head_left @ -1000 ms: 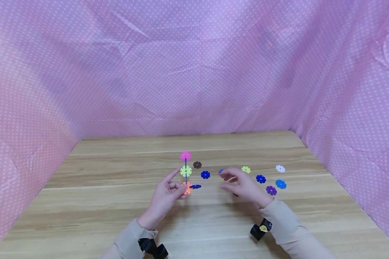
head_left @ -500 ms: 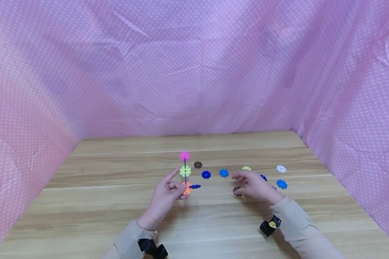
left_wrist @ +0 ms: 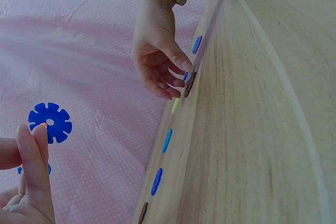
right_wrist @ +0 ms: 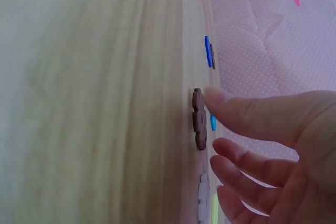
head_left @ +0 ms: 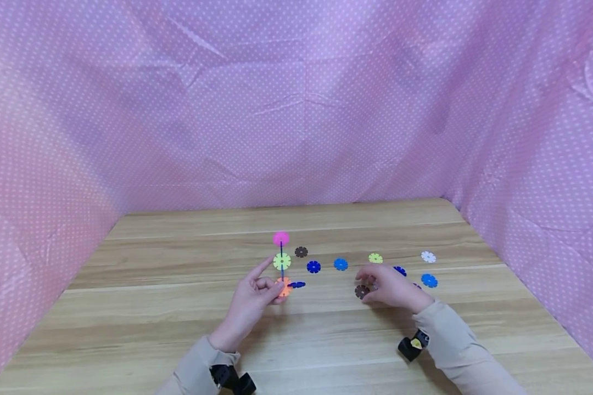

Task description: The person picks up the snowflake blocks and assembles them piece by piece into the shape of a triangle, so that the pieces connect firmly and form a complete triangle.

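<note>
A person with bare left hand [head_left: 249, 307] and bare right hand [head_left: 390, 286] wears a beige cloth left sleeve [head_left: 190, 366], matching beige cloth right sleeve [head_left: 457, 340], a stubby black left wrist camera [head_left: 223, 375] and black right wrist camera [head_left: 408, 349] marked by a yellow patch [head_left: 416, 343].

In your left hand [head_left: 251, 302], linked, you have a pink disc [head_left: 278, 239], a lime disc [head_left: 278, 259], an orange disc [head_left: 287, 290] and a navy disc [head_left: 298, 285]. Around your right hand [head_left: 391, 287], you see a brown disc [head_left: 358, 291], a sky-blue disc [head_left: 345, 264] and a white disc [head_left: 425, 257]. Your sleeves [head_left: 457, 340] are plain beige, the tabletop [head_left: 178, 252] tan wood-grain, the cloth [head_left: 296, 120] pink-lilac with white dots.
</note>
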A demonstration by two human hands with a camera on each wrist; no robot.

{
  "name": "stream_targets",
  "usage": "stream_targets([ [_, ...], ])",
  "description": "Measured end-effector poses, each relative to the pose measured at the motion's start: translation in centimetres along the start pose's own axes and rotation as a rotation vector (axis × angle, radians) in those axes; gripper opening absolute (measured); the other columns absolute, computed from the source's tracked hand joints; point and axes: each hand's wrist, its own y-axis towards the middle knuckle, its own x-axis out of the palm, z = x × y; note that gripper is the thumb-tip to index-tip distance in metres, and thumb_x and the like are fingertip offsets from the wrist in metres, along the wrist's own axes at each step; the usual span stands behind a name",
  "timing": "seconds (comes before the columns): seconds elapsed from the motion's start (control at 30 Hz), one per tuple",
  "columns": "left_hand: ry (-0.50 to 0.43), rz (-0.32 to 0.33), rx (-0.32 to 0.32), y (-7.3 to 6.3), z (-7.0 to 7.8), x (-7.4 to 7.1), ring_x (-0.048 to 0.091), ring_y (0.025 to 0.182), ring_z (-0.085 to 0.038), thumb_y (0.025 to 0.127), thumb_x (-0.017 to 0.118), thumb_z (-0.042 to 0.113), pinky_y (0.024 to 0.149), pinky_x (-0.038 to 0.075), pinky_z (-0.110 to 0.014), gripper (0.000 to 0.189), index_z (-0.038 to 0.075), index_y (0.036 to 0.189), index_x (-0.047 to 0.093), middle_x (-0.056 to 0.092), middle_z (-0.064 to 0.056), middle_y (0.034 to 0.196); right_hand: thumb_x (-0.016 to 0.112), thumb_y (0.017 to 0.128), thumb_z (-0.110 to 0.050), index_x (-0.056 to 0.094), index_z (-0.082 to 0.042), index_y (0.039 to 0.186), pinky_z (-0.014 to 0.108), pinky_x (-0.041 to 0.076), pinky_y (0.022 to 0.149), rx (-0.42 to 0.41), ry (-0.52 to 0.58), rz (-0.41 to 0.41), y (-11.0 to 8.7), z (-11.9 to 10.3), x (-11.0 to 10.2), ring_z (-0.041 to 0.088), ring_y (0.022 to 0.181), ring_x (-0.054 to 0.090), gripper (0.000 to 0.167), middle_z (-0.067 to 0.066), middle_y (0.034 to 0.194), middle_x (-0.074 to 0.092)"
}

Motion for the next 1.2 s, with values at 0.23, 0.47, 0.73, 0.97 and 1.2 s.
stream_targets([
  [0.23, -0.002, 0.004, -0.003, 0.04, -0.11, -0.04, 0.064, 0.067, -0.012, 0.084, 0.064, -0.004, 0.071, 0.058, -0.027, 0.071, 0.016, 0.146, 0.035, 0.061, -0.003, 0.072, 0.078, 0.073, -0.001, 0.065, -0.008, 0.099, 0.033, 0.052, 0.074, 0.007, 0.016, -0.019, -0.11, -0.03, 0.09, 0.015, 0.085, 0.058, 0.030, 0.000, 0.094, 0.065],
  [0.47, -0.003, -0.005, 0.000, -0.01, -0.11, -0.08, 0.064, 0.068, -0.011, 0.084, 0.064, -0.003, 0.071, 0.058, -0.027, 0.071, 0.015, 0.146, 0.034, 0.062, -0.003, 0.072, 0.074, 0.074, 0.005, 0.066, -0.007, 0.098, 0.027, 0.051, 0.069, -0.008, 0.016, -0.029, -0.10, 0.22, 0.21, 0.013, 0.081, 0.058, 0.028, 0.001, 0.091, 0.065],
  [0.73, -0.021, -0.006, -0.010, 0.01, -0.12, -0.09, 0.064, 0.069, -0.010, 0.085, 0.063, -0.004, 0.072, 0.058, -0.027, 0.071, 0.015, 0.146, 0.033, 0.062, -0.002, 0.073, 0.076, 0.076, -0.005, 0.067, -0.008, 0.097, 0.022, 0.047, 0.065, 0.003, 0.000, -0.026, 0.18, 0.32, 0.45, 0.010, 0.076, 0.055, 0.023, -0.002, 0.088, 0.064],
  [0.97, -0.001, -0.010, -0.004, -0.16, -0.10, -0.16, 0.064, 0.070, -0.012, 0.085, 0.065, 0.000, 0.074, 0.058, -0.027, 0.070, 0.016, 0.146, 0.034, 0.062, -0.003, 0.075, 0.077, 0.076, -0.007, 0.066, -0.009, 0.097, 0.022, 0.046, 0.064, 0.023, -0.010, -0.028, 0.32, -0.08, 0.47, 0.010, 0.075, 0.052, 0.024, -0.003, 0.085, 0.061],
  [1.2, 0.007, -0.004, -0.009, 0.13, -0.13, -0.05, 0.064, 0.069, -0.012, 0.085, 0.065, 0.000, 0.073, 0.058, -0.028, 0.070, 0.016, 0.146, 0.034, 0.062, -0.004, 0.074, 0.075, 0.079, -0.006, 0.065, -0.012, 0.089, 0.022, 0.047, 0.066, -0.006, 0.009, -0.048, 0.42, -0.21, 0.50, 0.009, 0.075, 0.051, 0.015, -0.004, 0.084, 0.061],
])
